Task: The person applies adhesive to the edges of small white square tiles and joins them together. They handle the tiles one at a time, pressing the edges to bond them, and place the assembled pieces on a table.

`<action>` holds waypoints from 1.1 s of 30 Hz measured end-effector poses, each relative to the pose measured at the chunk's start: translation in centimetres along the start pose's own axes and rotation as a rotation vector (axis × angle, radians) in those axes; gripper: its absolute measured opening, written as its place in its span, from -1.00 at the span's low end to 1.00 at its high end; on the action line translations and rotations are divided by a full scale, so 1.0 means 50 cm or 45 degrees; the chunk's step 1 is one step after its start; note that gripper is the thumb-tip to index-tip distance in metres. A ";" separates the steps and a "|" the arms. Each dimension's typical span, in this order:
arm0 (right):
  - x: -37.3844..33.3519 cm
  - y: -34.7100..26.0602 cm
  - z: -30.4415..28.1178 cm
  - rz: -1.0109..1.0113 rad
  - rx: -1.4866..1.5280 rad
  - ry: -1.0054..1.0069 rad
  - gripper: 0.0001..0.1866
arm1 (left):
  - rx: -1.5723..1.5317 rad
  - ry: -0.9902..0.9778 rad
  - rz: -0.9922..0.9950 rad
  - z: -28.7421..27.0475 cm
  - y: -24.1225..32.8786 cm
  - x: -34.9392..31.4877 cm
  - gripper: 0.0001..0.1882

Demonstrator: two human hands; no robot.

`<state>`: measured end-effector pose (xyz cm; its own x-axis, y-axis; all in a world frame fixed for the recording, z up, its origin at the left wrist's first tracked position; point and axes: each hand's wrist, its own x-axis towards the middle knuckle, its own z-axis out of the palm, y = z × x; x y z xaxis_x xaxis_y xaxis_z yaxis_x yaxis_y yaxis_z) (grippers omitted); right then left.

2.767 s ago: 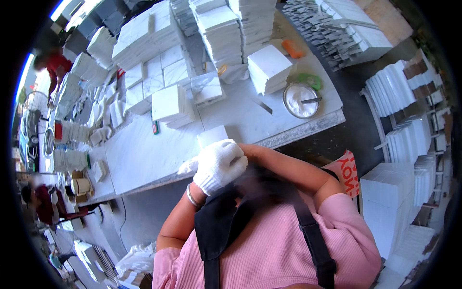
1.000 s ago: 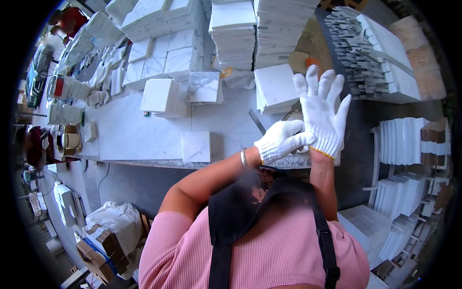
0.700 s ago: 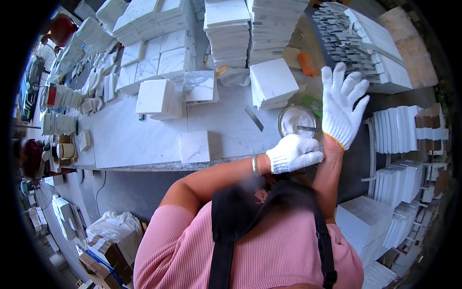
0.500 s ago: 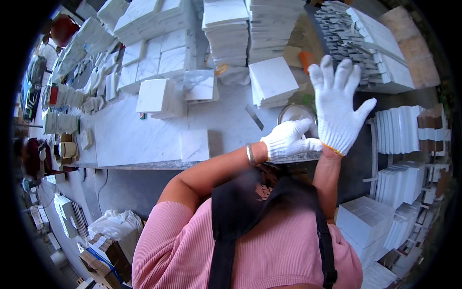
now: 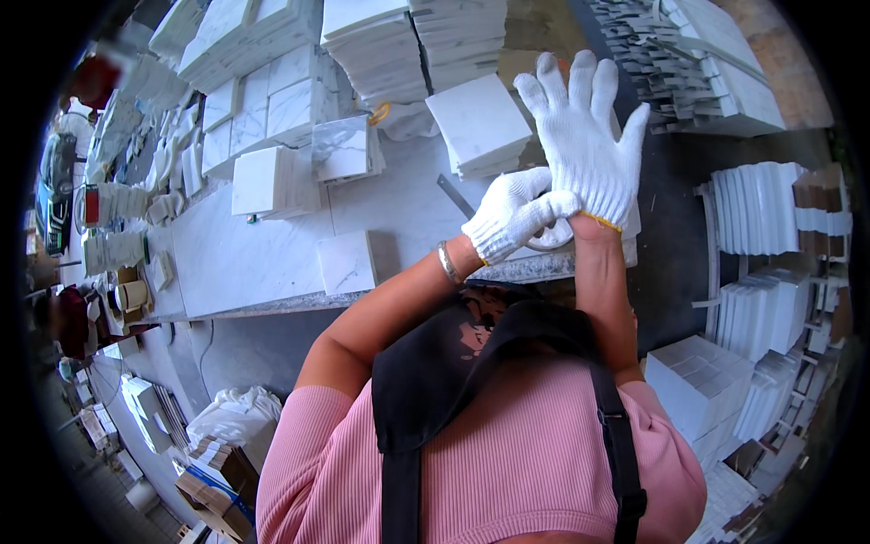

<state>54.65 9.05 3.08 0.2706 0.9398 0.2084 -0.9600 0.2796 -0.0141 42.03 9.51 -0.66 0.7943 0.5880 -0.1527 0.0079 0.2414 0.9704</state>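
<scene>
Gloves of white knitted cotton covered both hands, which were raised together above the near edge of the marble-topped workbench (image 5: 245, 263). The right hand (image 5: 584, 150) was held upright with its palm away from the camera and all five fingers spread wide, a thin yellow hem showing at the wrist. The left hand (image 5: 517, 213) was curled beside it, its fingers pinching the cuff of the right glove at the base of the palm, so the two gloves touched there. A metal bracelet (image 5: 447, 263) sat on the left wrist just below its glove. Behind the hands, partly hidden, lay a round pale object (image 5: 555, 238), possibly a dial or a roll of tape; the view did not settle which. A single small marble tile (image 5: 346, 263) lay flat near the bench's front edge, well to the left of the hands. Farther back stood a low stack of square white tiles (image 5: 480, 125), just left of the spread fingers, and another stack (image 5: 267, 181) toward the left. Tall tile piles (image 5: 376, 45) lined the back of the bench.
</scene>
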 end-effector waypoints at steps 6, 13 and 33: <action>-0.004 -0.005 0.005 0.045 -0.021 0.072 -0.42 | -0.011 0.046 0.048 -0.004 -0.010 -0.002 -0.60; -0.007 -0.027 0.009 0.088 0.413 -0.067 -0.48 | 0.538 -0.122 0.454 -0.006 0.004 -0.030 -0.64; 0.007 -0.069 -0.031 0.294 -2.208 0.184 -0.27 | 0.724 0.787 0.283 -0.175 0.024 -0.109 -0.54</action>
<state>58.19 8.72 1.70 0.2477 0.9684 -0.0275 0.1759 -0.0729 -0.9817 32.39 13.36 -0.32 0.3421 0.9296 0.1372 0.3250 -0.2541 0.9109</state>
